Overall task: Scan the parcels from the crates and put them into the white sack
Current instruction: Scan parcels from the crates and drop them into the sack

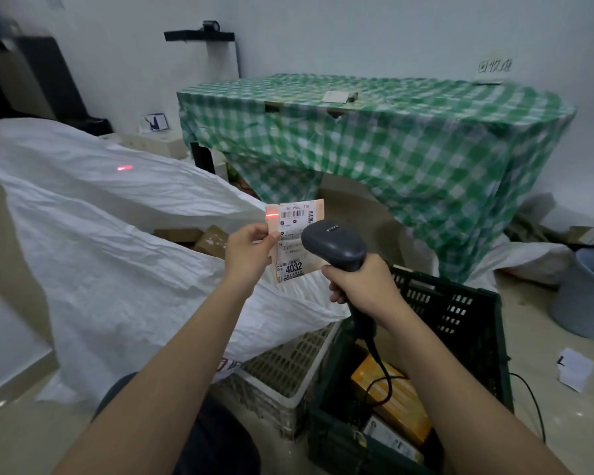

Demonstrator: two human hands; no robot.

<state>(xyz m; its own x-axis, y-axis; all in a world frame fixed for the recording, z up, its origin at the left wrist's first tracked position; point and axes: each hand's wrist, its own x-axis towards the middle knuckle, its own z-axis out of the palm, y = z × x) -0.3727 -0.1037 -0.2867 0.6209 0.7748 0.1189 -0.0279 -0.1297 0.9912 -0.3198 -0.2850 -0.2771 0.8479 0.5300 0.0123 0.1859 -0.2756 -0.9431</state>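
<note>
The parcel (294, 241), a flat tan packet with a white label reading 4032, is pinched at its left edge by the left hand (247, 252) and held upright just ahead of the scanner (335, 246), which the right hand (364, 286) grips by the handle; a red scan line falls on the label's top left. Below the right hand stands the dark green crate (460, 313), holding a yellow box (391, 399) and other packets. Beside it, under the left forearm, is a white crate (288, 375). The white sack (100, 234) spreads left of the hands, with brown boxes (213, 240) at its mouth. Beyond hangs a green checked cloth over a tabletop (391, 108).
</note>
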